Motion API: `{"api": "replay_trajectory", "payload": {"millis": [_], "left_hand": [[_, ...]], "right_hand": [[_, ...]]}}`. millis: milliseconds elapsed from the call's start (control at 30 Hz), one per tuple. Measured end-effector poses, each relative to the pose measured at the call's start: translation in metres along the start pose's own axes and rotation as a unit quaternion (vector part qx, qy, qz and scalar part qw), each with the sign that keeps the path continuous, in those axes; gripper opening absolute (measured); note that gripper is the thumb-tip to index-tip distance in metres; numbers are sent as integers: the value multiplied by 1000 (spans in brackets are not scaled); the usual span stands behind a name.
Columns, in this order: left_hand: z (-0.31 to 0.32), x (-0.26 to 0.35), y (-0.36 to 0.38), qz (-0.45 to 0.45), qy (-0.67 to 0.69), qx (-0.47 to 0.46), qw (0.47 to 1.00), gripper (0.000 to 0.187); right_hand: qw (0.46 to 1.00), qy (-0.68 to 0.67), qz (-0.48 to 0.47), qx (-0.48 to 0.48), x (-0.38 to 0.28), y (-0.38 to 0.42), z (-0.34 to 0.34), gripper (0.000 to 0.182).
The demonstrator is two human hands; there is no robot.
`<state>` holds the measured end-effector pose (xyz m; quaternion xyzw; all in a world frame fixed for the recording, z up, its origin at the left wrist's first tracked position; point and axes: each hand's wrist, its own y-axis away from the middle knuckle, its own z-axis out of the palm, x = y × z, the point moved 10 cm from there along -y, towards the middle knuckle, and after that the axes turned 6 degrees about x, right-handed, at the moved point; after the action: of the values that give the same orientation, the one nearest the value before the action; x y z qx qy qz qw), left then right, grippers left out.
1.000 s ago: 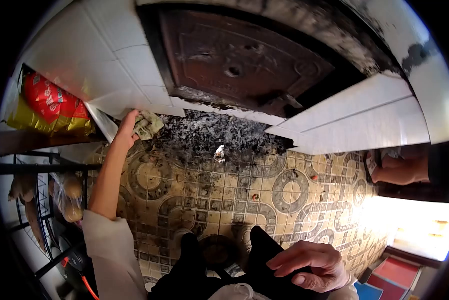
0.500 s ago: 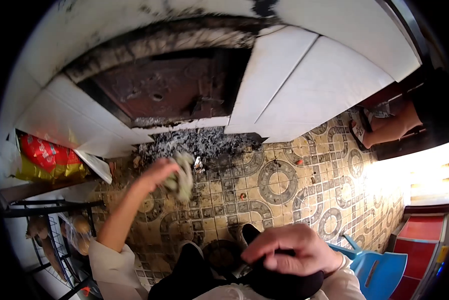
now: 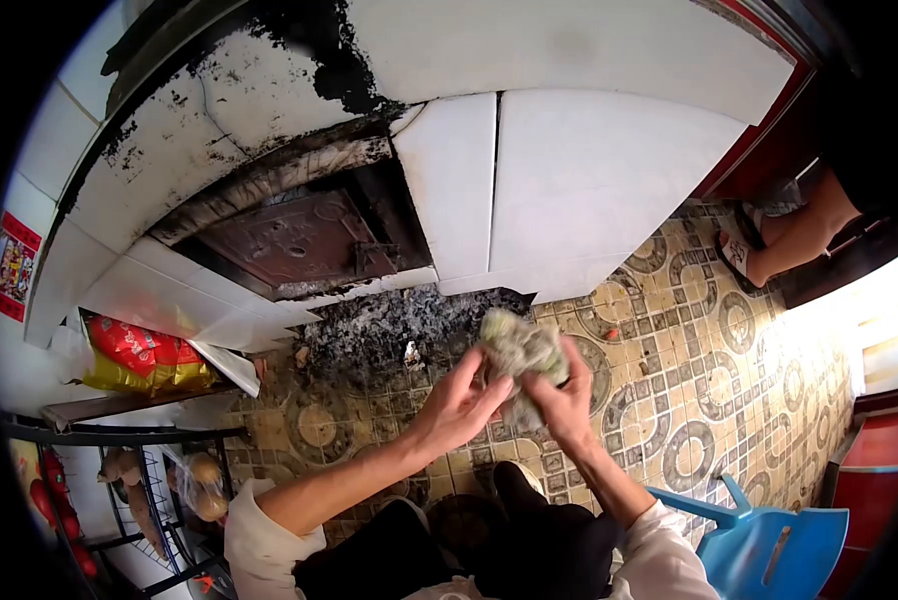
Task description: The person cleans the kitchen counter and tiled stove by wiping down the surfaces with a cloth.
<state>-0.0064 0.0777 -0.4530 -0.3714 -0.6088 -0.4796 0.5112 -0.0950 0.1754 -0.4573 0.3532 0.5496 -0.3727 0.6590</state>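
Observation:
A crumpled, dirty greenish-grey cloth (image 3: 521,358) is bunched between both hands, above the patterned floor (image 3: 669,350). From the left side my left hand (image 3: 461,400) grips it, fingers and thumb closed on its edge. On the other side my right hand (image 3: 565,398) has its thumb and fingers closed on the cloth too. Beyond the hands, grey ash (image 3: 389,330) lies heaped on the floor below the rusty metal door (image 3: 294,240) of a sooty, white-tiled stove (image 3: 609,180).
A blue plastic chair (image 3: 774,550) stands at the lower right. Another person's legs (image 3: 804,235) in sandals show at the right. On the left are red and yellow bags (image 3: 149,355) and a black wire rack (image 3: 159,500) holding vegetables.
My left hand has moved right with the cloth, up off the floor area by the ash. My right hand has come forward and taken hold of it. The view has shifted.

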Motion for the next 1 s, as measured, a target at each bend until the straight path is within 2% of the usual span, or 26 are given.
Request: {"api": "replay_trajectory", "payload": {"millis": [33,100,133,167,233,300,333,367,400,467,500,533,567,667,733,767,833,900,967,1000], "left_hand": [[2,11,-1,0,-2,3,1000,59],[-19,49,-8,41,54,120,990,59],[-25,60,-11,61,67,144,985,56],[-31,68,-13,82,81,168,979,54],[-39,62,-16,93,78,185,975,52],[-39,39,-18,65,34,165,984,47],[-42,27,-15,51,48,179,981,41],[-42,10,-12,50,53,178,981,41],[-46,-9,-11,45,31,181,982,39],[-52,-36,-5,21,-1,186,982,34],[-54,-45,-1,23,1,187,982,34],[-60,-58,3,4,10,202,979,33],[-67,-67,7,-15,17,219,975,33],[-84,-66,14,-5,-18,233,972,30],[-88,-76,17,-19,-23,242,970,28],[-91,-78,16,-9,-25,239,971,28],[-98,-83,13,33,-30,248,968,26],[-99,-81,12,36,-25,254,966,26],[-103,-74,14,45,-24,260,964,26],[-102,-76,16,18,-29,251,967,25]], "right_hand": [[996,32,-85,16,-29,-10,-1,48],[980,4,-183,80,-86,-33,-5,48],[955,16,-274,114,-121,-41,-4,48],[920,27,-362,146,-154,-44,-2,48],[768,171,-584,201,-225,-21,27,47],[719,203,-636,195,-236,-28,57,50],[717,260,-623,173,-220,-53,74,55],[693,237,-652,198,-200,-57,74,57],[699,251,-644,181,-182,-59,77,58],[720,296,-617,117,-119,-66,81,52],[723,368,-578,83,-77,-69,84,46],[756,405,-513,41,-35,-76,76,43],[796,387,-461,58,-10,-80,62,46],[839,301,-439,111,-30,-78,60,55],[805,275,-510,131,-99,-65,84,57],[774,286,-550,130,-138,-57,99,58],[756,269,-579,143,-191,-52,118,53],[757,232,-591,155,-184,-55,119,51],[751,300,-569,152,-146,-58,112,48],[755,331,-550,137,-115,-62,108,46]]}}
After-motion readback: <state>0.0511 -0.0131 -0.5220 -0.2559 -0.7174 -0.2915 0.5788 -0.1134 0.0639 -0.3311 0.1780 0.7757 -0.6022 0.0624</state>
